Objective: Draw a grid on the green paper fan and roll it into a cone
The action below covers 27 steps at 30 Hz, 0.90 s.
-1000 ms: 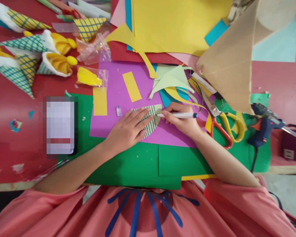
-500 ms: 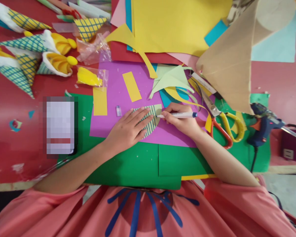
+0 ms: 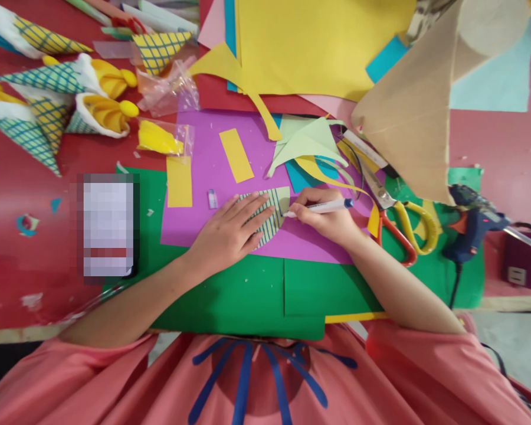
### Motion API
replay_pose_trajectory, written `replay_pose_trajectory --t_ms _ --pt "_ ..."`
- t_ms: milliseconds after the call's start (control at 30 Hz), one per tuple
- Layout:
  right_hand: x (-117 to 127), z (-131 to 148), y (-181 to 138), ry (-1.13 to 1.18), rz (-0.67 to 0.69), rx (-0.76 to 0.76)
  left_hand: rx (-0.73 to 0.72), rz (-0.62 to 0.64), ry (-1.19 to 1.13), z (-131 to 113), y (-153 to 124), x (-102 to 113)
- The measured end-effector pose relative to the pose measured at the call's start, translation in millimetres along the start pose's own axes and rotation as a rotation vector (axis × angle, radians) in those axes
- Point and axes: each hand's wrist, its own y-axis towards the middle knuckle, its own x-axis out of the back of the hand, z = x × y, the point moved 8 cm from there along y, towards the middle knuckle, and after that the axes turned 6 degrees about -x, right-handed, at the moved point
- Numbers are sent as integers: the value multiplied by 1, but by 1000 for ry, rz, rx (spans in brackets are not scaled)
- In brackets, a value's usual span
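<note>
Left hand unmoved: fingers extended flat, pinning striped green piece on purple sheet. Right hand: fingers pinching marker, tip now lower at piece's right side, barrel tilted more. Yellow strip beyond, unshifted.

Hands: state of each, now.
Left hand: open, flat on the round-edged, striped, pale green sheet.
Right hand: closed, holding the slim white blue-ended marker.

Cones far left, scissors right of marker, glue gun farther right
</note>
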Motion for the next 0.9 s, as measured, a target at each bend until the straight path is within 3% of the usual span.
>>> replay_pose_trajectory --t_ms 800,900 --pt "-3 2 -1 12 66 -14 -2 -19 -24 0 0 0" --pt "4 0 0 98 5 -40 -6 -21 -22 1 0 1"
